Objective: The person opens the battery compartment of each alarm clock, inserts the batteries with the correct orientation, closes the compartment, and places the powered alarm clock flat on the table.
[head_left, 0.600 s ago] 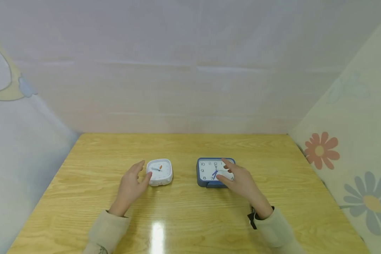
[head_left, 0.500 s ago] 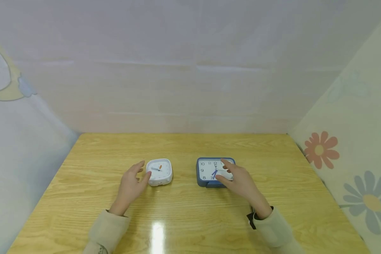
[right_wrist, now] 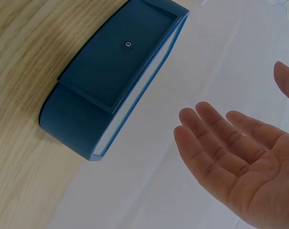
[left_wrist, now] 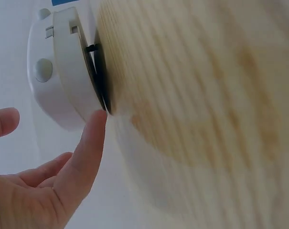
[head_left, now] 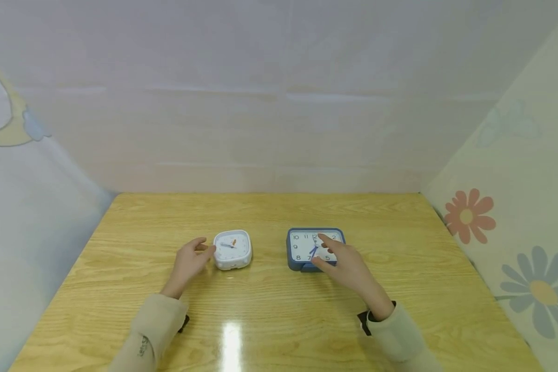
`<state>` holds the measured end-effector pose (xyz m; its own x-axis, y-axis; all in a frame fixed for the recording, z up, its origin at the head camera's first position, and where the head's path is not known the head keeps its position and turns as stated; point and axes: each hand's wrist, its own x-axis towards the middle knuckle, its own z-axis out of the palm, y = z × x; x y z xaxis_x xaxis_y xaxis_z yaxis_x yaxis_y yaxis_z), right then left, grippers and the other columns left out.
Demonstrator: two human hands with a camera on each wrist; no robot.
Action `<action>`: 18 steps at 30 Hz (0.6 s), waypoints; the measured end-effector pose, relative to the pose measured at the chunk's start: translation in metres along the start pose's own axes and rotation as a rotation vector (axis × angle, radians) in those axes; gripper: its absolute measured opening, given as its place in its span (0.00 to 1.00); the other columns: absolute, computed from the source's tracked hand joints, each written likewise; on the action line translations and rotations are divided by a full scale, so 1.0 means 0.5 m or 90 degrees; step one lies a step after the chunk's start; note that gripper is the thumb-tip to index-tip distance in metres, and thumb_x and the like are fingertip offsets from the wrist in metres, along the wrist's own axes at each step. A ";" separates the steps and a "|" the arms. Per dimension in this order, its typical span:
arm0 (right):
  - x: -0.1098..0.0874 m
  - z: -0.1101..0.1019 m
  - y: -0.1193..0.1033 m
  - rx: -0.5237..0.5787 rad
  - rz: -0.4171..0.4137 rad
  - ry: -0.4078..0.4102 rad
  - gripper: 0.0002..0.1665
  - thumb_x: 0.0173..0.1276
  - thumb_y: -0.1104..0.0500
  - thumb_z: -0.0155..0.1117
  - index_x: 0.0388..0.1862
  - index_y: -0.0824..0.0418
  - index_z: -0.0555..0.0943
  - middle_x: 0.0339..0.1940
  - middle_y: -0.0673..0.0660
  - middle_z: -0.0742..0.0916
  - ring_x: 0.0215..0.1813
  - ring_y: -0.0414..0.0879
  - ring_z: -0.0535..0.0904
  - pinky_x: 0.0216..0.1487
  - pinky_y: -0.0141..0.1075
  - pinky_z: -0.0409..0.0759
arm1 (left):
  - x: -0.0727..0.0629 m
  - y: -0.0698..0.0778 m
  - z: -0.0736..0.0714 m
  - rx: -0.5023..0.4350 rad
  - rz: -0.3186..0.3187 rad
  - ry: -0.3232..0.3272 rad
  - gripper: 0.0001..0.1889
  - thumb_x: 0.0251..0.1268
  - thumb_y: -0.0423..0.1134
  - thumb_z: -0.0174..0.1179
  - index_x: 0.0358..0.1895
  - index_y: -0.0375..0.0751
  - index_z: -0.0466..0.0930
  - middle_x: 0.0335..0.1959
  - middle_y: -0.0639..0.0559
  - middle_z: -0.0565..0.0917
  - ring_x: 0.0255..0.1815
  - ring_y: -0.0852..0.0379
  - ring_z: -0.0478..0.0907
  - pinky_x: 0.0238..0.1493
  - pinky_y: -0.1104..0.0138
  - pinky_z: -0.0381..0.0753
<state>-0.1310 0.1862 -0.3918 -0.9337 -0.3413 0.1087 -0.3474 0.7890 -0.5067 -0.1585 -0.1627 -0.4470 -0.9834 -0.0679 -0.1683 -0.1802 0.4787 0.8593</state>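
Note:
A small white alarm clock [head_left: 230, 253] lies face up on the table. My left hand [head_left: 189, 264] is at its left side with relaxed fingers, grasping nothing. In the left wrist view, one fingertip of that hand [left_wrist: 63, 191] is right at the lower edge of the white clock [left_wrist: 56, 71], by the table. To the right lies a larger blue rectangular clock [head_left: 302, 252], its white dial up. Over its right part hovers my right hand [head_left: 352, 268], hiding some numerals. The right wrist view has this hand [right_wrist: 244, 162] with fingers extended, apart from the blue clock [right_wrist: 120, 57].
Both clocks are on a light wooden table [head_left: 269, 315] with a gap between them. A pale cloth backdrop [head_left: 279, 134] rises behind the far edge. Cloth with printed flowers [head_left: 535, 206] hangs on the right, and another pale cloth [head_left: 37, 217] on the left.
My left hand has turned and dropped lower, its thumb drawing back a little from over the white clock. My right hand has shifted slightly left over the blue clock. Both clocks stay in place.

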 end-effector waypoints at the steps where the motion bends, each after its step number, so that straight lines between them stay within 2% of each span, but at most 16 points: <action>1: 0.001 0.001 0.000 0.000 0.000 0.001 0.35 0.62 0.51 0.61 0.63 0.69 0.66 0.48 0.65 0.81 0.47 0.59 0.77 0.43 0.50 0.78 | 0.004 -0.001 0.000 -0.020 -0.020 -0.013 0.29 0.64 0.43 0.52 0.62 0.25 0.60 0.51 0.30 0.73 0.43 0.43 0.77 0.30 0.63 0.82; 2: 0.002 0.002 0.000 0.001 -0.002 0.002 0.34 0.62 0.51 0.61 0.63 0.68 0.67 0.47 0.64 0.81 0.46 0.58 0.78 0.42 0.49 0.78 | 0.007 -0.002 0.000 -0.045 -0.039 -0.027 0.29 0.65 0.43 0.52 0.63 0.25 0.59 0.52 0.30 0.72 0.42 0.45 0.78 0.28 0.64 0.82; 6: 0.011 0.010 -0.004 0.027 -0.003 0.003 0.30 0.62 0.52 0.62 0.59 0.68 0.72 0.44 0.63 0.83 0.42 0.54 0.80 0.38 0.43 0.80 | 0.019 -0.006 0.000 -0.131 -0.100 -0.071 0.29 0.67 0.41 0.50 0.63 0.23 0.57 0.54 0.29 0.70 0.37 0.51 0.78 0.30 0.61 0.83; 9: 0.021 0.018 -0.005 0.058 0.002 0.000 0.26 0.62 0.52 0.62 0.54 0.67 0.76 0.39 0.59 0.84 0.37 0.48 0.81 0.35 0.38 0.80 | 0.026 -0.010 0.001 -0.164 -0.124 -0.087 0.27 0.68 0.40 0.49 0.63 0.23 0.57 0.52 0.30 0.71 0.35 0.54 0.77 0.31 0.61 0.83; 13: 0.036 0.028 -0.006 0.107 0.018 -0.015 0.21 0.62 0.55 0.62 0.50 0.68 0.78 0.34 0.55 0.85 0.32 0.45 0.80 0.32 0.34 0.79 | 0.032 -0.015 0.004 -0.173 -0.134 -0.092 0.26 0.67 0.38 0.50 0.62 0.23 0.59 0.49 0.32 0.73 0.33 0.55 0.77 0.31 0.62 0.83; 18: 0.061 0.039 -0.016 0.233 0.060 -0.061 0.19 0.64 0.58 0.59 0.48 0.72 0.78 0.32 0.61 0.84 0.28 0.51 0.81 0.28 0.39 0.82 | 0.038 -0.018 0.006 -0.165 -0.122 -0.092 0.24 0.66 0.35 0.50 0.60 0.22 0.61 0.45 0.33 0.76 0.29 0.56 0.78 0.31 0.62 0.83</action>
<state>-0.1549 0.1597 -0.4013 -0.9416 -0.3358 -0.0252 -0.1898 0.5911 -0.7839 -0.1754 -0.1655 -0.4596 -0.9212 -0.0017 -0.3892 -0.3792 0.2296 0.8964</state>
